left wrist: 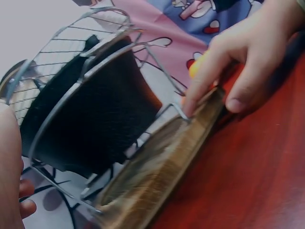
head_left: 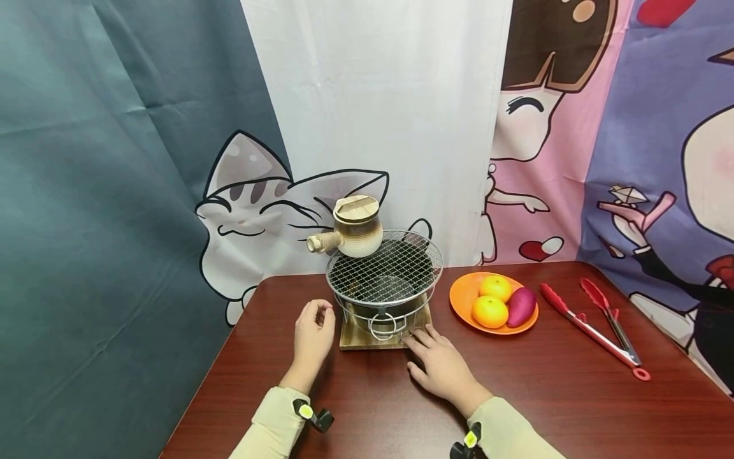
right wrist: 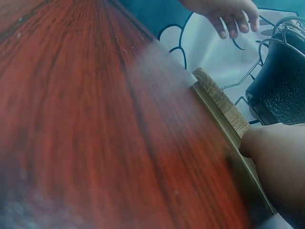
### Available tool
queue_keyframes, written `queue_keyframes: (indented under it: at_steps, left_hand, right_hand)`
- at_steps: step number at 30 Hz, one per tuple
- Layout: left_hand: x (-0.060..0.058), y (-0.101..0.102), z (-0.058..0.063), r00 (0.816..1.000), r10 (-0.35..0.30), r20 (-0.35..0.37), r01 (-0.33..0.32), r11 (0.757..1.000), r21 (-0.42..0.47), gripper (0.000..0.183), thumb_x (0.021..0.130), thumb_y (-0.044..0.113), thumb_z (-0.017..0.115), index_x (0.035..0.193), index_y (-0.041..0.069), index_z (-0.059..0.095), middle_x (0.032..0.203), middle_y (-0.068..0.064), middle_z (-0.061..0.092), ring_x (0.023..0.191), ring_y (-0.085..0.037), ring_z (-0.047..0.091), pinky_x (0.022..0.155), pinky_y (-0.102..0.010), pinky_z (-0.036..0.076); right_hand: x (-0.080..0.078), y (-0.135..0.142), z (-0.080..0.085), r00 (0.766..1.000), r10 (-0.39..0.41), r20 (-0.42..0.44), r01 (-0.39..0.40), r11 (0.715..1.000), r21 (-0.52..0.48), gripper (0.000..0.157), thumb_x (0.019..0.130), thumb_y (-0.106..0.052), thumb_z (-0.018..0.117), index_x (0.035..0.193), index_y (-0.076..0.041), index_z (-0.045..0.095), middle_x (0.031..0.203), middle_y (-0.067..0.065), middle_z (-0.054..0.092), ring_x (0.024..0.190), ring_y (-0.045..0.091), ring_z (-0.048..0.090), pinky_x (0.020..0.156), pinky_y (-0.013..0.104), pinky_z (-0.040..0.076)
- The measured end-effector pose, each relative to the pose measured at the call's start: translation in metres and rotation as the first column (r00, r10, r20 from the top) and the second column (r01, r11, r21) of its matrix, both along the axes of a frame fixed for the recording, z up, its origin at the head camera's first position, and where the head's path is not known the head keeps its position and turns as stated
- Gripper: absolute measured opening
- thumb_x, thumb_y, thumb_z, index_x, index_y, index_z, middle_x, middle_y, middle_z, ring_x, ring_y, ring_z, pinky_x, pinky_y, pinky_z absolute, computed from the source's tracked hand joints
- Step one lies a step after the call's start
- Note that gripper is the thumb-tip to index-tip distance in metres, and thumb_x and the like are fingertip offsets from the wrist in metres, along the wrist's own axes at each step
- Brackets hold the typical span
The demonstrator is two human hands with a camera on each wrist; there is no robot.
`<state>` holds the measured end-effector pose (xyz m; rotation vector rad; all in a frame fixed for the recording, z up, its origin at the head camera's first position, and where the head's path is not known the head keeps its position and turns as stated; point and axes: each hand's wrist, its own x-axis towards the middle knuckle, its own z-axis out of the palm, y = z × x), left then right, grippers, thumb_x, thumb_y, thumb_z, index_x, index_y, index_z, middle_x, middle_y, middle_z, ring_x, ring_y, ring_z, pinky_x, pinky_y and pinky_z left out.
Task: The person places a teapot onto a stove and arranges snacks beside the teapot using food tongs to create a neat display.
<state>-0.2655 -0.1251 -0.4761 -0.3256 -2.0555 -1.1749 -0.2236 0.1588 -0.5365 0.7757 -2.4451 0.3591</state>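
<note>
A small round charcoal grill (head_left: 384, 312) with a wire mesh top (head_left: 395, 274) stands on a square wooden board (head_left: 358, 338). On the mesh, at its back left, sits a brown-and-cream clay pot (head_left: 361, 237) with a wooden lid and a side handle pointing left. My left hand (head_left: 314, 338) is raised beside the grill's left side, fingers loosely bent and holding nothing; the right wrist view shows its fingers (right wrist: 233, 24) hanging apart from the board. With fingers spread, my right hand (head_left: 441, 366) touches the board's front right corner. The left wrist view shows its fingertip at the board's edge.
Right of the grill, an orange plate (head_left: 467, 306) holds two orange citrus fruits (head_left: 490, 312) and a purple oval item (head_left: 522, 306). Red-handled tongs (head_left: 602, 335) lie spread at the table's right. Behind the dark red table (head_left: 367, 408) hangs a printed curtain (head_left: 390, 127).
</note>
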Motion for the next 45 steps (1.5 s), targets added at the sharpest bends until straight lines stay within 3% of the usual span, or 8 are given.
queue_keyframes:
  at_steps: [10,17,25,35,45]
  left_hand:
    - [0.004,0.019,-0.022,0.998,0.006,0.063,-0.002,0.998,-0.057,0.01,0.087,0.003,0.065,0.085,0.013,0.065,0.077,0.004,0.054,0.067,-0.01,0.052,0.061,-0.026,0.045]
    - [0.005,0.039,-0.033,0.997,-0.005,0.077,0.015,0.991,-0.132,0.006,0.085,0.008,0.066,0.085,0.013,0.069,0.084,0.0,0.063,0.078,-0.019,0.06,0.072,-0.037,0.049]
    - [0.01,0.057,-0.045,0.995,0.001,0.096,0.017,0.982,-0.188,0.009,0.08,0.012,0.07,0.088,0.014,0.073,0.089,-0.004,0.066,0.084,-0.028,0.06,0.074,-0.043,0.047]
    - [0.012,0.063,-0.057,1.0,-0.009,0.009,0.011,0.951,-0.31,0.015,0.079,0.017,0.07,0.091,0.01,0.074,0.092,-0.009,0.064,0.09,-0.032,0.06,0.078,-0.048,0.049]
    - [0.016,0.062,-0.064,0.998,-0.025,-0.06,-0.006,0.889,-0.459,0.018,0.077,0.018,0.072,0.094,0.015,0.079,0.1,-0.009,0.064,0.096,-0.03,0.058,0.086,-0.047,0.047]
  right_hand:
    - [0.001,-0.001,0.001,0.999,-0.014,0.034,0.013,1.0,0.013,0.048,0.085,-0.03,0.074,0.13,-0.014,0.067,0.132,0.014,0.063,0.125,0.049,0.054,0.1,0.06,0.045]
    - [0.001,0.0,0.001,0.999,-0.014,0.035,0.014,1.0,0.016,0.048,0.085,-0.031,0.074,0.13,-0.014,0.068,0.132,0.014,0.063,0.126,0.048,0.054,0.101,0.059,0.045]
    - [0.002,0.0,0.002,0.999,-0.014,0.04,0.014,1.0,0.016,0.049,0.085,-0.032,0.074,0.13,-0.015,0.067,0.132,0.013,0.063,0.126,0.048,0.054,0.1,0.06,0.046]
    - [0.001,0.001,0.003,0.999,-0.012,0.031,0.012,1.0,0.013,0.05,0.084,-0.032,0.074,0.131,-0.014,0.067,0.131,0.013,0.064,0.126,0.048,0.055,0.1,0.06,0.046]
    - [0.001,0.002,0.002,1.0,0.0,0.019,0.0,1.0,0.005,0.05,0.084,-0.031,0.074,0.131,-0.014,0.067,0.13,0.014,0.064,0.125,0.048,0.054,0.101,0.06,0.045]
